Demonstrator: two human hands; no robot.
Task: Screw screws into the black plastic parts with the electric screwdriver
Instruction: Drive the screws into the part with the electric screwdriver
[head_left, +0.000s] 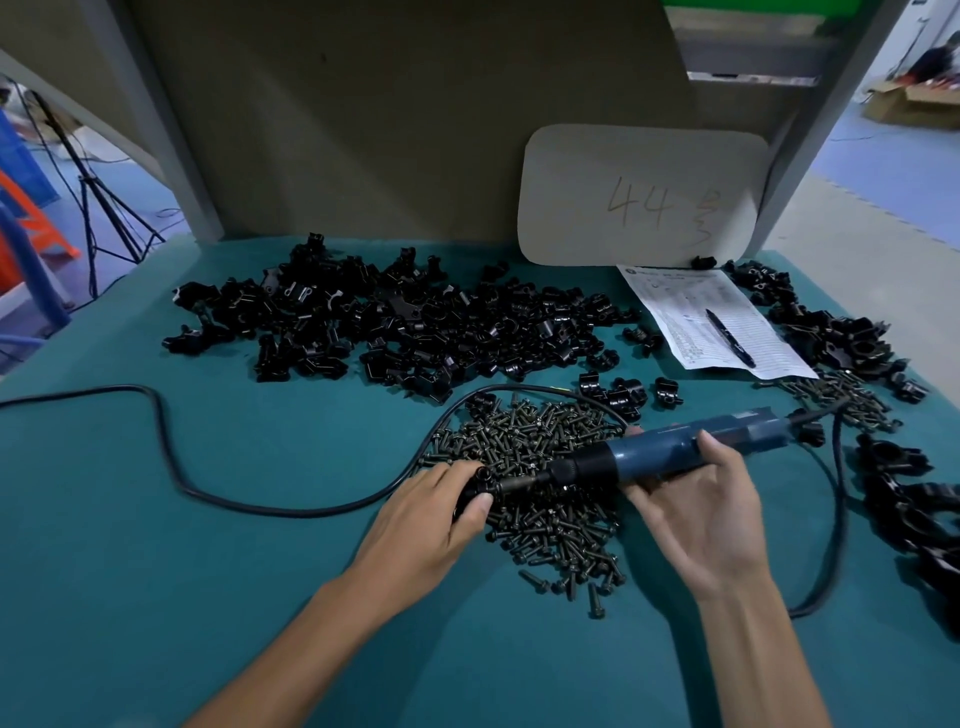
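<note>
The black plastic part (474, 491) sits in the left hand (441, 512), whose thumb and fingers curl round it just above the near-left edge of the screw pile (550, 519). Its open end faces right, toward the tool. The electric screwdriver (670, 449) lies almost level, its long axis running from the bit (519, 484) at the part up and away to the right, where the cord leaves its tail. The right hand (696, 506) clamps the blue body, thumb on top and fingers beneath. The bit meets the part (whether a screw is already seated there is hidden by the fingers). I judge the drive must go leftward along that axis while the left hand braces. The heap of undone parts (395, 327) lies beyond both hands on the worktop (208, 545).
</note>
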